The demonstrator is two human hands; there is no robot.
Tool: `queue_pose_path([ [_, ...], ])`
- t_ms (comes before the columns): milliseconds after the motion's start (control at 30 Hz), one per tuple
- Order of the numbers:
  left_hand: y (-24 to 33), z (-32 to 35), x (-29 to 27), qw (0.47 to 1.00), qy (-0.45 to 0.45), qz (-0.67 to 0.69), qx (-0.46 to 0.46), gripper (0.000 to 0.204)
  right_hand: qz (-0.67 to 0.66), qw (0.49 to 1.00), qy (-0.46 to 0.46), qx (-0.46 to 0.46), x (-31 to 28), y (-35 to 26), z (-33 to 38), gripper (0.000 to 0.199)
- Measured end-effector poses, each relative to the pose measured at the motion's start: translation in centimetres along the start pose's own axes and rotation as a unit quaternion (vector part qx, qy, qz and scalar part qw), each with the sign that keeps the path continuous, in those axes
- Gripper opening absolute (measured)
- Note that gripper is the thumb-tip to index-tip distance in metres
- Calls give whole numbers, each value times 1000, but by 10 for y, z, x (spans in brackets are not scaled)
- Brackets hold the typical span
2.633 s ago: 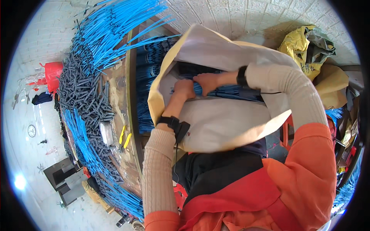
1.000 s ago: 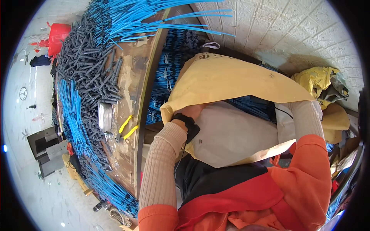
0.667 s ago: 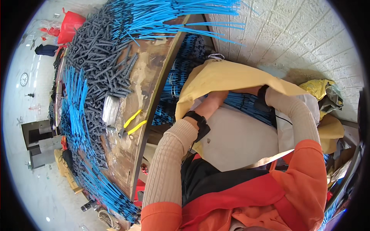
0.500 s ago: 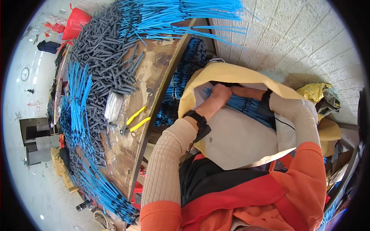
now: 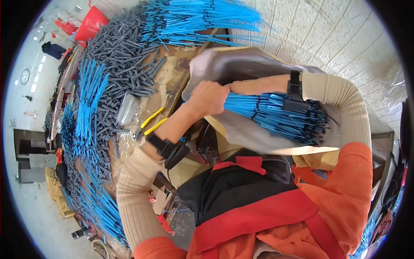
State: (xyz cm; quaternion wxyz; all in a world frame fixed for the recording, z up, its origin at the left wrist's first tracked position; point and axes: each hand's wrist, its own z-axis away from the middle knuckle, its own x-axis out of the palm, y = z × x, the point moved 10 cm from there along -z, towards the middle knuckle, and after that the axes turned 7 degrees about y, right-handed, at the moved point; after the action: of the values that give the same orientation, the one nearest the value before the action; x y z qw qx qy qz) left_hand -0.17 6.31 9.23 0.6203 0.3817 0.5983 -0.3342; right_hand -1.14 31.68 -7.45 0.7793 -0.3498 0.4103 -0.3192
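Observation:
A large paper sack, tan outside and pale grey inside, gapes in front of me. Bundled thin blue strips with dark ends lie in it, banded in black. My left hand is closed in a fist at the left of the sack's mouth, against the strips' left ends; what its fingers hold is hidden. Reaching in from the right, my right hand lies just above the strips and meets the left one. Its fingertips are hidden behind the left hand. Both wrists wear black straps with small boxes.
A worn wooden table on my left carries a heap of dark grey pegs, loose blue strips, yellow-handled pliers and a clear plastic packet. A white brick wall rises beyond the sack.
The sack's mouth has shifted up and left and tilted, showing more of the blue strips. My left hand has moved left with its elbow out; the right has drawn slightly left.

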Motion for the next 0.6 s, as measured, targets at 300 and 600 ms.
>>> queue_pose_path([
  [300,10,156,-24,955,202,125,-176,35,24,980,-186,65,68,-184,56,29],
  [600,45,219,19,829,393,269,-293,39,206,811,-394,-381,243,-436,116,26],
])
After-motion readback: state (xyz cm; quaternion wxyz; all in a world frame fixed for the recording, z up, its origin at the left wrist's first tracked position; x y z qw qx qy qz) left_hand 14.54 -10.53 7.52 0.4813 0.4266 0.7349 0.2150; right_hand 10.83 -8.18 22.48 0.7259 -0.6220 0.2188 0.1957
